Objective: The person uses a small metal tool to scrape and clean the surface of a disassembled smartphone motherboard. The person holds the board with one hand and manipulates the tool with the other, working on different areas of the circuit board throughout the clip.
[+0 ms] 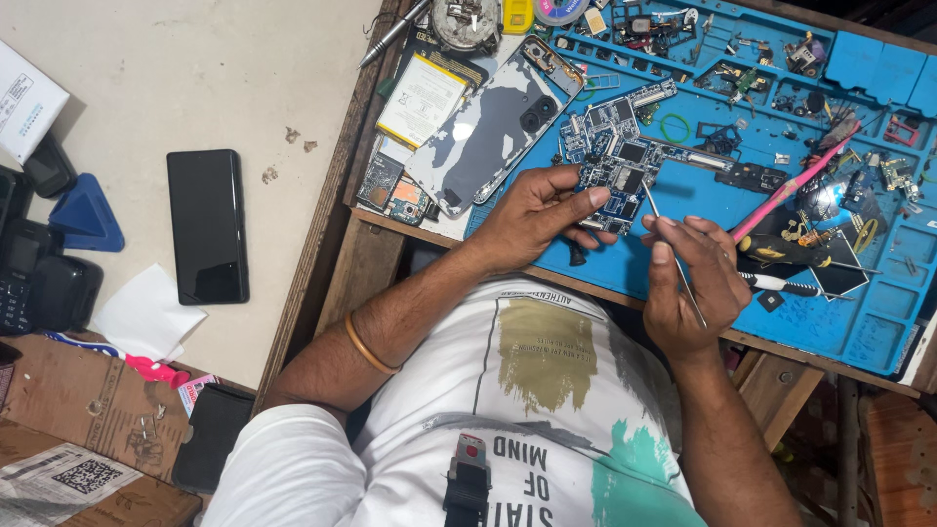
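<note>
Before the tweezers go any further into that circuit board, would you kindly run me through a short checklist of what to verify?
1. Board held firmly: the left hand grips the blue circuit board by its lower edge. Ok.
2. Tool in hand: the right hand pinches thin metal tweezers. Ok.
3. Tip placement: it meets the board near a dark chip; the exact contact is too small to see. Cannot tell.
4. Board supported: it sits over the blue work mat. Ok.
5. Space around: the phone back cover and pink tool lie close by. Not ok.
</note>
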